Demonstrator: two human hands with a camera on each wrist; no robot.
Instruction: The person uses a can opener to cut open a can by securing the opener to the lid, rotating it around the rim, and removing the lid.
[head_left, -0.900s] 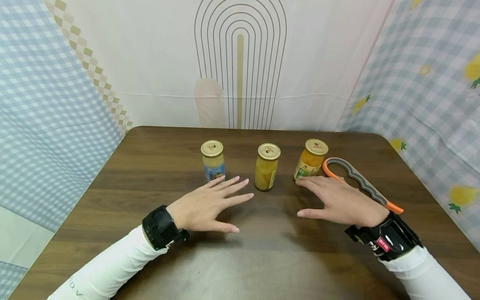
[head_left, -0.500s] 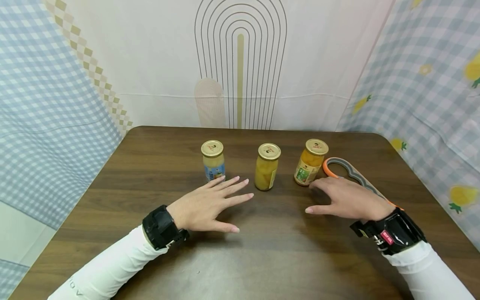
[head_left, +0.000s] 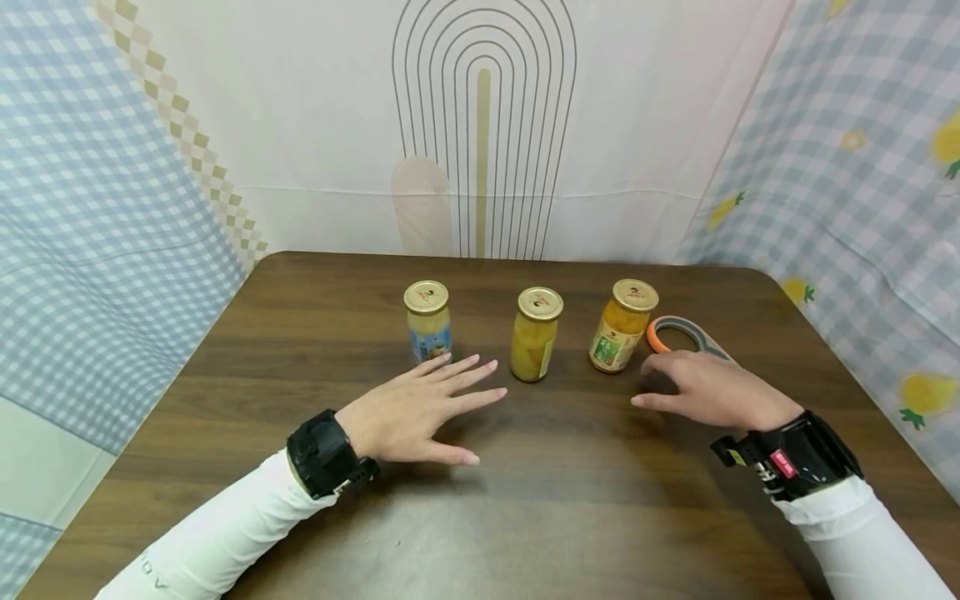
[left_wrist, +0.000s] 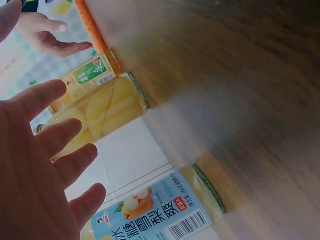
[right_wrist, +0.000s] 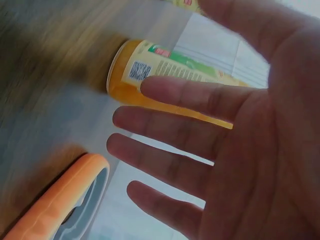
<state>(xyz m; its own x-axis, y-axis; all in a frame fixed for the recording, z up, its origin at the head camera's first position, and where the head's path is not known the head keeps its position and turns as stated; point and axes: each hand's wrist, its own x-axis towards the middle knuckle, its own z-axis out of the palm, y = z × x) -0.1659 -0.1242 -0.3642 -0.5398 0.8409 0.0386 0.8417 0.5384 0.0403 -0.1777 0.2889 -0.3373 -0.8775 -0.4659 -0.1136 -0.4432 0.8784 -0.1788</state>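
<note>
- Behind the bench (head_left: 525,517), pale cloth (head_left: 315,125) hangs as a backdrop.
- On the bench I have three jars in a loose row, well apart, with the tool at their right.
- My left hand (head_left: 412,410) is held palm down, fingers spread and holding nothing; its fingertips are just before the left jar, and I cannot tell if they touch. I would do best to keep it this quiet.
- My right hand (head_left: 708,387) holds nothing either, its fingers apart; seen from above, it covers much of the tool.
- The tool (right_wrist: 60,197), orange and grey, lies just beside the right jar. Any grip on it would, I judge, be surer taken round the middle, low and from my right, so my knuckles clear the glass.
- The right jar (head_left: 621,333), the middle jar (head_left: 534,337) and the left jar (head_left: 430,325) stand upright; being glass, they probably slide or tip if brushed.
- Smallest, their gold lids are on.
</note>
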